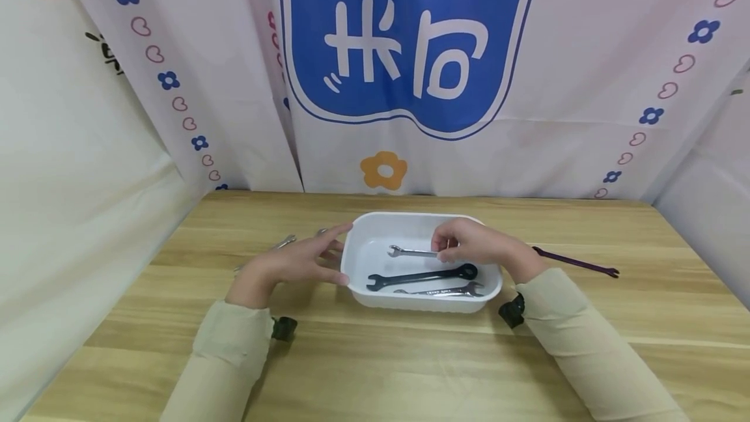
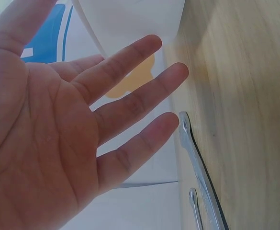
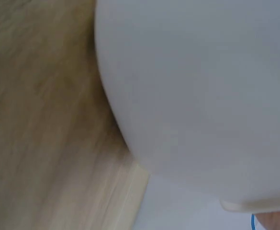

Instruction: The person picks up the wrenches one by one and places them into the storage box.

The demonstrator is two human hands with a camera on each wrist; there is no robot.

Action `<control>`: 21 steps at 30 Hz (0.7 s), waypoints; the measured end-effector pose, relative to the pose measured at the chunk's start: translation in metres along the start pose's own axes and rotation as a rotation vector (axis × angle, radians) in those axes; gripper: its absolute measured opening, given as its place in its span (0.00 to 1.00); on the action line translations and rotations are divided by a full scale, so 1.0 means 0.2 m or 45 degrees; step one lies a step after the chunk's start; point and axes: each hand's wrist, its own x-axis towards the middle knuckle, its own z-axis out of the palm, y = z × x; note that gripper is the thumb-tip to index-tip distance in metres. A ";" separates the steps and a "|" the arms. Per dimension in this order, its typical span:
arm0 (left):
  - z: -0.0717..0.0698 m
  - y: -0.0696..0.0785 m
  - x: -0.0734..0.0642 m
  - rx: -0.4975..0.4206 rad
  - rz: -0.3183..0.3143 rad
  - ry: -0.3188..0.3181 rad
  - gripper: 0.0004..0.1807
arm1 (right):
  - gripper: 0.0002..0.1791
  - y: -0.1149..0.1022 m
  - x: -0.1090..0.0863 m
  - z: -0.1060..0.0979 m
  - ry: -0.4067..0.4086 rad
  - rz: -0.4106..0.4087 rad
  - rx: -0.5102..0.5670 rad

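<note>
A white plastic basin (image 1: pixel 422 304) stands on the table. My right hand (image 1: pixel 476 241) reaches over its right side and pinches a small silver wrench (image 1: pixel 412 253) inside the basin. Below that wrench lie a black wrench (image 1: pixel 418 277) and another silver wrench (image 1: pixel 450 291), both in the basin. My left hand (image 1: pixel 301 260) is at the basin's left rim, its fingers spread and mostly straight in the left wrist view. The basin's wall (image 3: pixel 192 96) fills most of the right wrist view, hiding nearly all of my right hand there.
A purple wrench (image 1: pixel 577 261) lies on the wooden table (image 1: pixel 398 363) to the right of the basin. Left of the basin, partly behind my left hand, are a larger silver wrench (image 2: pixel 200 167) and a smaller one (image 2: pixel 194 206). A printed cloth (image 1: pixel 586 155) hangs behind the table.
</note>
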 end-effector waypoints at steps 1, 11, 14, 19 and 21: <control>0.00 0.00 0.00 0.000 0.007 -0.001 0.56 | 0.02 0.00 0.00 0.00 -0.005 0.002 -0.008; 0.00 0.01 0.00 0.007 0.018 -0.004 0.56 | 0.02 0.00 0.01 0.00 -0.053 -0.047 -0.104; 0.00 0.01 0.00 0.001 0.008 -0.002 0.56 | 0.02 -0.01 0.01 0.01 -0.070 -0.068 -0.127; 0.00 0.01 0.00 -0.004 -0.022 0.005 0.55 | 0.02 0.00 0.02 0.01 -0.092 -0.078 -0.125; 0.00 0.01 0.00 -0.005 -0.026 0.006 0.55 | 0.01 0.00 0.02 0.02 -0.094 -0.070 -0.130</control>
